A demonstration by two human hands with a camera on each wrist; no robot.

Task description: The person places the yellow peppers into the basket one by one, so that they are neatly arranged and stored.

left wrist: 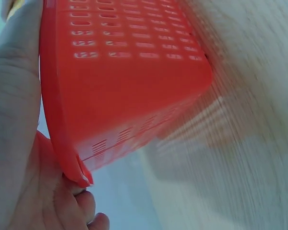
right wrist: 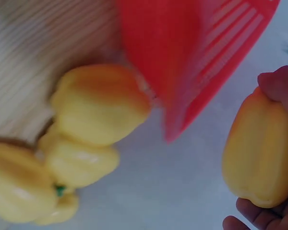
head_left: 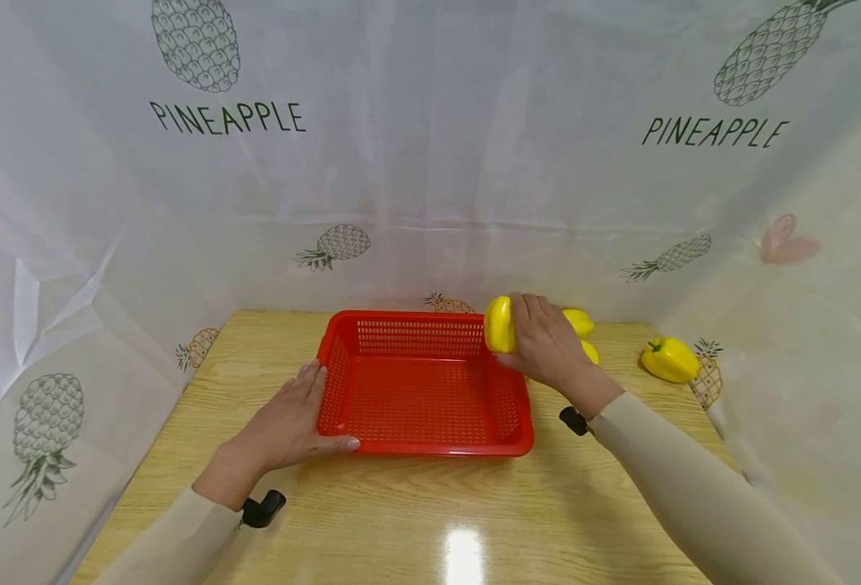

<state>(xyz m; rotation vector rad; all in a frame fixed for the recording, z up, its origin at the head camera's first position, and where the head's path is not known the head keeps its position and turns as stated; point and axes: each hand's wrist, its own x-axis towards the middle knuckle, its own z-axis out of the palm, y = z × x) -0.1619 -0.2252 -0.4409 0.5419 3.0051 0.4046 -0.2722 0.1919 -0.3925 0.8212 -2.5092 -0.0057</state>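
The right hand (head_left: 543,341) closed its grip on one yellow pepper (head_left: 499,325), raised near the far right corner of the red basket (head_left: 423,448). It pinched both ends, probably against slipping. The left hand (head_left: 284,418) held the near left corner, perhaps for steadiness on the tabletop (head_left: 372,520). The right hand partly hid other peppers (right wrist: 103,103) beside the basket; a separate pepper (head_left: 669,360) lay farther right.

**One spread, one gripping**

Your left arm (head_left: 182,536) stretched forward; left hand (head_left: 287,418) with thumb (head_left: 339,444) splayed well off the fingers (head_left: 311,379). Your right arm (head_left: 686,475) angled inward; right hand (head_left: 547,345) back-up, curled in a grip.
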